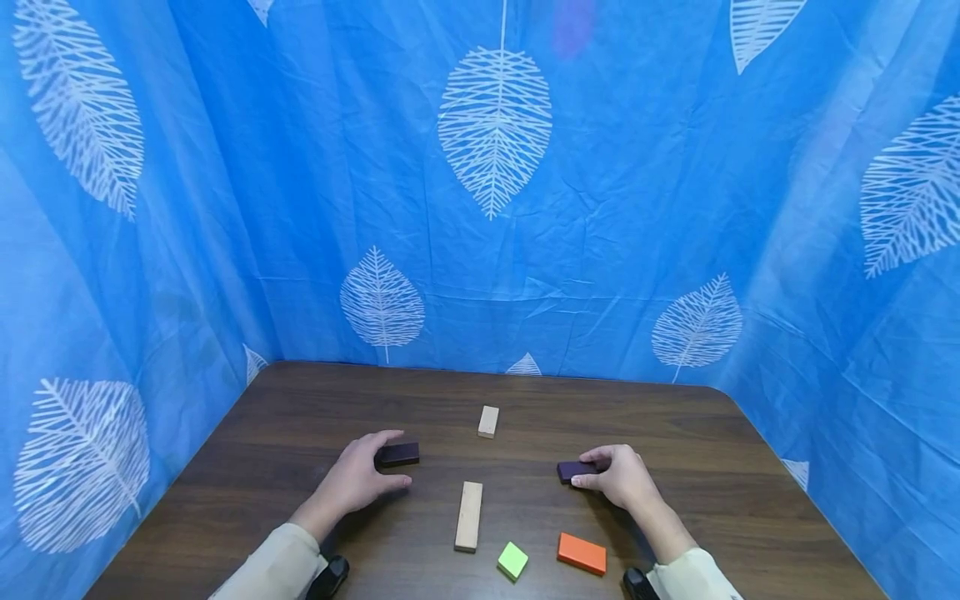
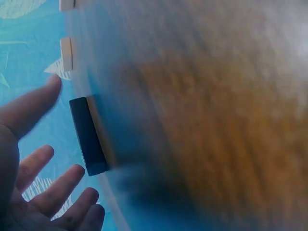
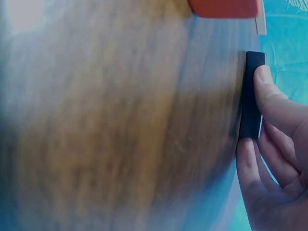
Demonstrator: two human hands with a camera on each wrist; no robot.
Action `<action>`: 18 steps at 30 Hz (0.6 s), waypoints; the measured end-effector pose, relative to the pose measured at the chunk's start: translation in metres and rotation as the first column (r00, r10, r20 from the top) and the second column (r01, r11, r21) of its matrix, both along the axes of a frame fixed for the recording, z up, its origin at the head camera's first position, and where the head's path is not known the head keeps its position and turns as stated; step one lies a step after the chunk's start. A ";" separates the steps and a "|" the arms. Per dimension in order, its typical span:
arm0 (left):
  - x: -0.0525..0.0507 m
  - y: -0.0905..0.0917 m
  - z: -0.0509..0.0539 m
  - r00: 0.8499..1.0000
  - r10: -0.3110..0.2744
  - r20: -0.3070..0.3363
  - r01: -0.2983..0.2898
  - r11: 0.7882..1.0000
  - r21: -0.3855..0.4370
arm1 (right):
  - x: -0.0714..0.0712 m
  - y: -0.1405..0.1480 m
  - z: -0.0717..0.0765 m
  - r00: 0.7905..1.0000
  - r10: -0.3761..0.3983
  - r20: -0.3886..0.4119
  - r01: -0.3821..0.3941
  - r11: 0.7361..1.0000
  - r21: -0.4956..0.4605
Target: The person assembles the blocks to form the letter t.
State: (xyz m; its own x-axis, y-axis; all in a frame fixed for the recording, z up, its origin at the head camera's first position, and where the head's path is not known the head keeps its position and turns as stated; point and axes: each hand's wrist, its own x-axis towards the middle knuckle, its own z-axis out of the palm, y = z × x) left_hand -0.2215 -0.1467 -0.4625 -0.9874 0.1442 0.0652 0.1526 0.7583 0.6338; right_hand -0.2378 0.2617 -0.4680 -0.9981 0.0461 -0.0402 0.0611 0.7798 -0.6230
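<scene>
On the left of the table, my left hand (image 1: 360, 477) spreads its thumb and fingers around a dark brown wooden block (image 1: 399, 454). In the left wrist view a gap shows between the fingers and this dark block (image 2: 88, 137). Over on the right, my right hand (image 1: 624, 481) holds a dark purple block (image 1: 572, 472), which lies low at the tabletop. The right wrist view has the thumb against one face of that block (image 3: 251, 96), with fingers at its lower end and behind it.
Between the hands lie a long pale wooden block (image 1: 468, 517) and, farther back, a short pale one (image 1: 488, 421). A green block (image 1: 513, 561) and an orange block (image 1: 582, 553) lie nearer the front. Blue leaf-patterned cloth (image 1: 600, 208) hangs around the brown table (image 1: 315, 400).
</scene>
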 end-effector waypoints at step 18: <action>-0.010 -0.008 0.004 1.000 0.011 0.006 -0.011 0.999 -0.048 | 0.002 -0.001 0.003 1.000 -0.010 0.015 0.010 1.000 0.001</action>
